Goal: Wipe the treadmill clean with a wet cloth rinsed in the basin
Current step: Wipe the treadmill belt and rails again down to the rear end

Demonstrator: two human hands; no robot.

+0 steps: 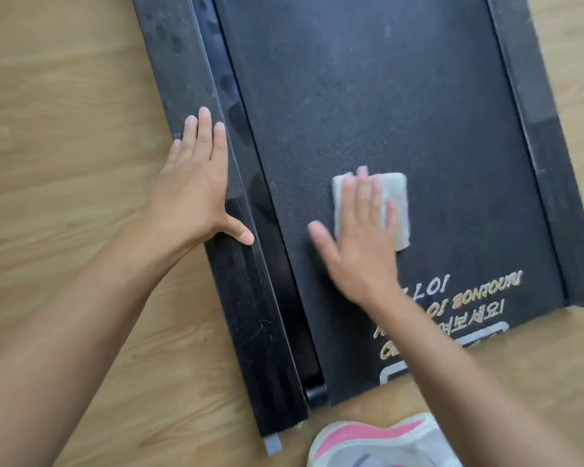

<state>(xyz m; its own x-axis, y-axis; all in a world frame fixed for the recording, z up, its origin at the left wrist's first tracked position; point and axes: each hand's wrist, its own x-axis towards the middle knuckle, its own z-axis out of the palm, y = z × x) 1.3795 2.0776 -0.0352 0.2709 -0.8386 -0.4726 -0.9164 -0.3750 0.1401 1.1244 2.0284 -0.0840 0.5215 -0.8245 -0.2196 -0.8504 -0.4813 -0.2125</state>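
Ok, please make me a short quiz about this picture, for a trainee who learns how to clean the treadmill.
1. True or false: the left hand lies flat, fingers straight, on the treadmill's side rail.
2. What presses the cloth onto the belt? A: the left hand. B: the right hand. C: both hands together.
3. Fill in the missing word: at the bottom edge of the picture, on the wooden floor, there is a pink and white ____.

Key: 1 true; 2 B; 3 shoe.
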